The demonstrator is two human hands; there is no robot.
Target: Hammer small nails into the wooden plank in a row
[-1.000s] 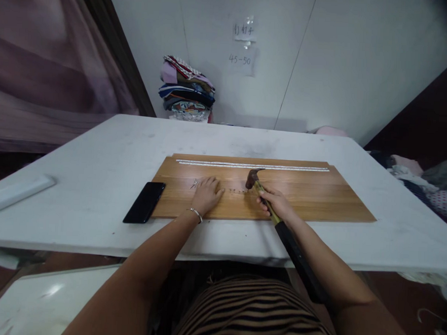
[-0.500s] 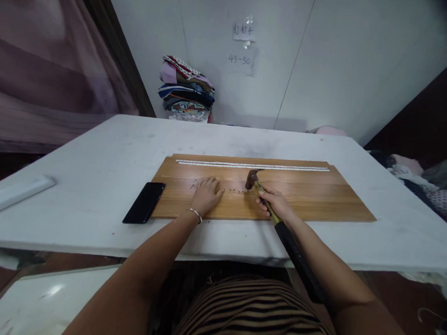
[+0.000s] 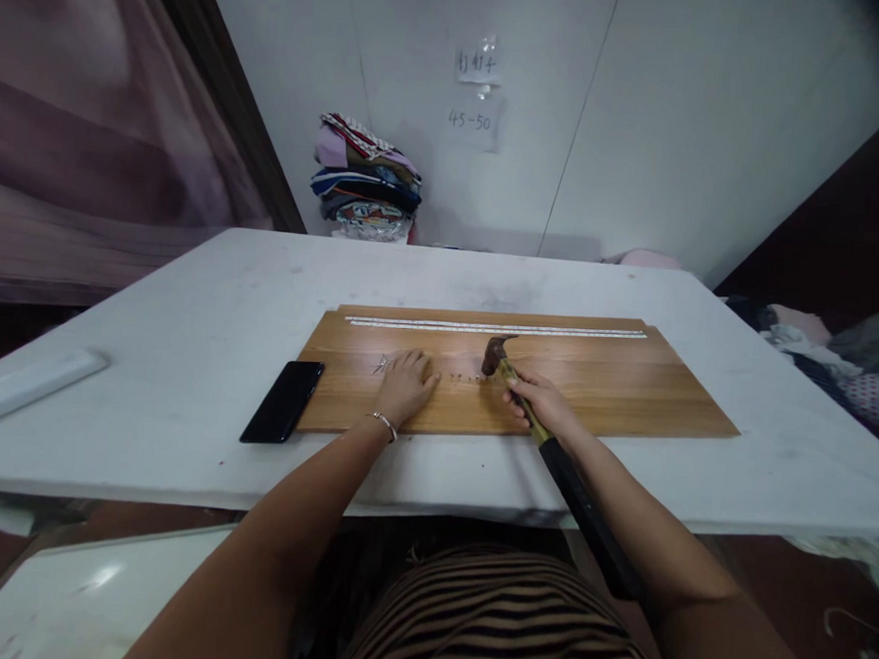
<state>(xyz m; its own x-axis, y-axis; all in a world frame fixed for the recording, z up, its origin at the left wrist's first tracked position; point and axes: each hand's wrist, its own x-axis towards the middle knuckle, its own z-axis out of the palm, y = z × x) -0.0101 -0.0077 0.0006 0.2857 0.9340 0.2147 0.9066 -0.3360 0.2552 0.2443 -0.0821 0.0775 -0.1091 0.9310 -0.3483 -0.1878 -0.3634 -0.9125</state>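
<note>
A long wooden board lies flat on the white table. My right hand is wrapped round the handle of a claw hammer, close below its head. The hammer head rests on the board at the right end of a short row of nails. My left hand lies flat on the board with fingers stretched out, just left of that row. A small pile of loose nails sits beside its fingertips. A bracelet circles my left wrist.
A black phone lies against the board's left end. A white measuring strip runs along the board's far edge. A white bar-shaped object sits at the table's left edge. Folded clothes are stacked by the wall.
Almost nothing differs. The view has tipped slightly, and both hands and the hammer keep their places on the board.
</note>
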